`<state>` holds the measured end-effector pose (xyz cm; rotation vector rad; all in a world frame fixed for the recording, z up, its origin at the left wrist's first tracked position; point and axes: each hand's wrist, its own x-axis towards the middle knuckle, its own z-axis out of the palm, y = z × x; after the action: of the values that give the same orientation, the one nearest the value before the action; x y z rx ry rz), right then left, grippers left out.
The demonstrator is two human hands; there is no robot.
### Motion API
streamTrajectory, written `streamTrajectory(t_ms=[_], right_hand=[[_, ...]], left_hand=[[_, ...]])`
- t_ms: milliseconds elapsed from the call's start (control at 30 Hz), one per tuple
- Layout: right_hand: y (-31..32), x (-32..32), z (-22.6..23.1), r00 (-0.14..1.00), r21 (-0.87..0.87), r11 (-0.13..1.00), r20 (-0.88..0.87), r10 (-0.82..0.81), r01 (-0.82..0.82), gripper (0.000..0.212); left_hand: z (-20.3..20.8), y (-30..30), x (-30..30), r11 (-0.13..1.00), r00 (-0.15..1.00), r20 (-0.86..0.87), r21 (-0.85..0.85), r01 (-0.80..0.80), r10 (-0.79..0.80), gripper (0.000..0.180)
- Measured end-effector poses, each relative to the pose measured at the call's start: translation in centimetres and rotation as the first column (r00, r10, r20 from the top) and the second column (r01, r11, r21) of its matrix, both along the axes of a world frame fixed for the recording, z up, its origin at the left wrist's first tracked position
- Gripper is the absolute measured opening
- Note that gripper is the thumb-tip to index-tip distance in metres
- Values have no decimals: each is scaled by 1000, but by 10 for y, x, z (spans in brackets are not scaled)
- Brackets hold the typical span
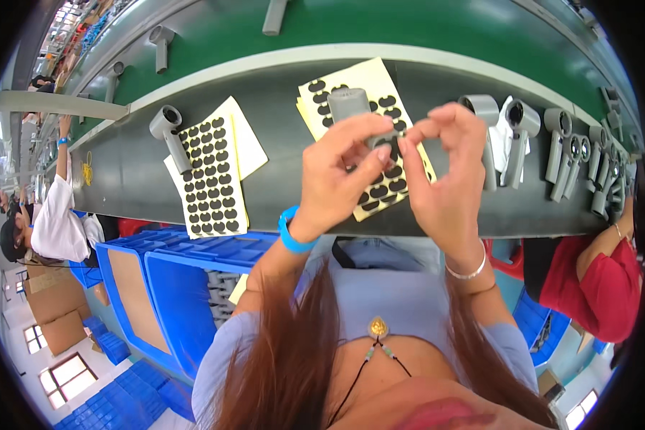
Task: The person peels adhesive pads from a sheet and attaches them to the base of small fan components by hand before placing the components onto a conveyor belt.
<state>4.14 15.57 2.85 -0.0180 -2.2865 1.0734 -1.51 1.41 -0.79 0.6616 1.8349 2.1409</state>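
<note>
My left hand [340,168], with a blue band at its wrist, is closed; its thumb and fingers come together round a small grey piece whose kind I cannot make out. Beside it, my right hand [448,168] pinches thumb and forefinger close to the left fingertips, on something too small to name. Just beyond my left hand is a grey hair-dryer-shaped housing [347,104]; its lower part is hidden behind the hand. Under both hands lies a stack of pale yellow sheets [380,75] carrying rows of black rounded stickers.
Another sticker sheet [211,175] lies at the left, with a grey housing [168,136] across its edge. Several grey housings [555,143] stand along the right. Beyond a pale rail runs a green conveyor [408,25]. Blue crates [186,308] stand below left; people sit at both sides.
</note>
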Motion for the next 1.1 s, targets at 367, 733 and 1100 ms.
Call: streamTrajectory(t_ms=[367,733,1100], right_hand=[[-6,8,-7,999,-43,999,-37,-3,1,42],[53,-10,0,940,50,938,5,-342,342,37],[185,88,-123,659,337,675,179,-730,656,34]], left_hand=[[4,-3,5,999,1000,-2,42,6,-6,28],[8,-3,-9,995,998,-2,75,-61,61,28],[2,-40,3,991,996,31,99,-86,83,22]])
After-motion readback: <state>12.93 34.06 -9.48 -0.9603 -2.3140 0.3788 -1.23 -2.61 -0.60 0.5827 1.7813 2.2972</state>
